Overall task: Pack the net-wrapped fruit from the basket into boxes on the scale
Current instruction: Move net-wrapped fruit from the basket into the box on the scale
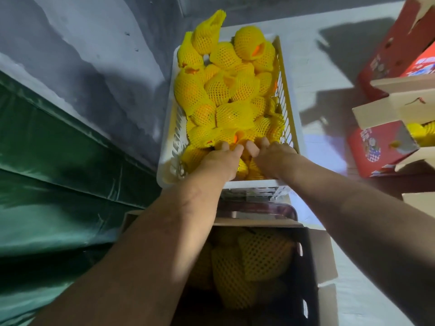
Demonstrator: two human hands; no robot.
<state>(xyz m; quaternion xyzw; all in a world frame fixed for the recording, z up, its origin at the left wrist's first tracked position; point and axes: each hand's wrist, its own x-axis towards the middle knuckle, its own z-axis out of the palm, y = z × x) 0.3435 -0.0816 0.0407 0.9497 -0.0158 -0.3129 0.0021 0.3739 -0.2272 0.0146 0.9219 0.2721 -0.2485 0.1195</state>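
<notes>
A white plastic basket (295,128) holds several oranges in yellow foam nets (231,90). Both my hands reach into its near end. My left hand (221,161) lies palm down on netted fruit, fingers curling over one. My right hand (274,156) sits beside it, fingers dipping among the fruit; what the fingertips hold is hidden. Below, close to me, an open cardboard box (323,250) contains a few netted fruits (261,260). It stands on a scale whose metal platform (282,211) shows just behind it.
Red printed fruit boxes (386,149) with open flaps stand at the right, one with netted fruit inside. Another red box (400,45) lies at the far right top. A green sheet (58,172) and a grey wall run along the left.
</notes>
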